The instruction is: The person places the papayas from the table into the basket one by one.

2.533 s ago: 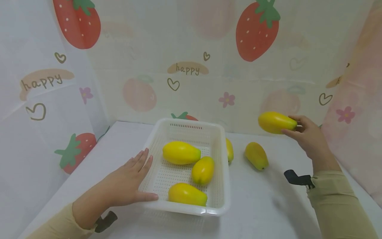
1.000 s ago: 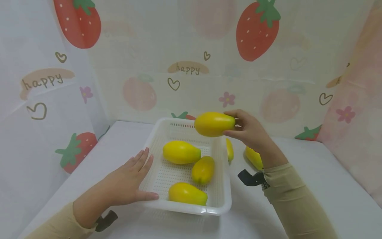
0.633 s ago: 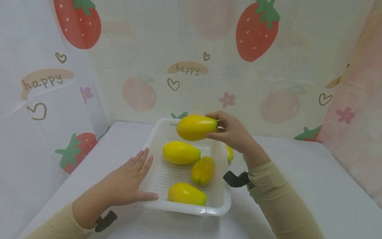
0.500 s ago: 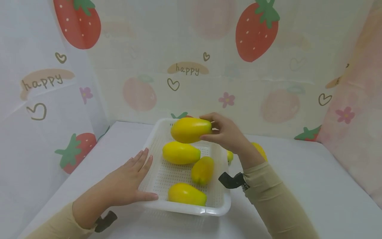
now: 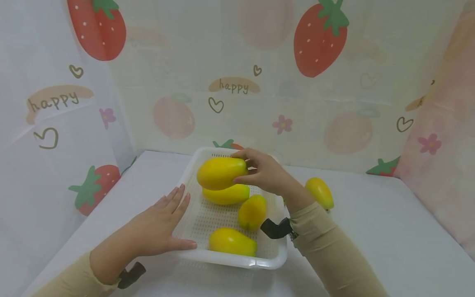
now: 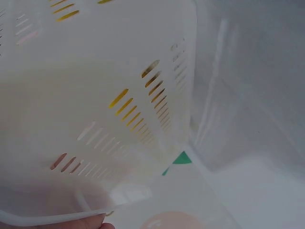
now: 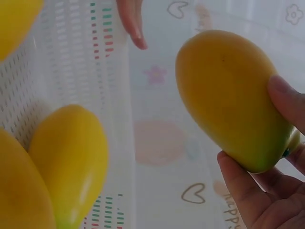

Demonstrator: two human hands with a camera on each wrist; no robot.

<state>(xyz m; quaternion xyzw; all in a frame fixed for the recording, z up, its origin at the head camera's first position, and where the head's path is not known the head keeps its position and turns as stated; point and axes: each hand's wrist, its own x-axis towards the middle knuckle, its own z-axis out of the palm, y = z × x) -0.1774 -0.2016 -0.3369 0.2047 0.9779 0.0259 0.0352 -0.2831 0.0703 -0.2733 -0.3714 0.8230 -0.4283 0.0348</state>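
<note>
My right hand [image 5: 263,171] grips a yellow papaya [image 5: 219,173] by its green narrow end, thumb on one side and fingers on the other. In the head view this papaya overlaps another papaya [image 5: 228,196] lying in the white plastic basket [image 5: 274,255]. Two more papayas lie in the basket, one near the middle right [image 5: 252,212] and one at the near side [image 5: 231,241]. The right wrist view shows the held papaya [image 7: 228,100] up close. My left hand [image 5: 156,225] rests with straight, spread fingers along the basket's left rim.
Right of the basket, a papaya [image 5: 320,193] lies on the white table [image 5: 371,239]. My right forearm mostly hides one beside the basket's right wall. Printed curtains [image 5: 237,49] stand behind and at both sides. The left wrist view shows the slotted basket wall [image 6: 95,105].
My right hand has carried the papaya leftward from the table's right side to above the basket, then lower over its far left part. The left hand has stayed at the rim.
</note>
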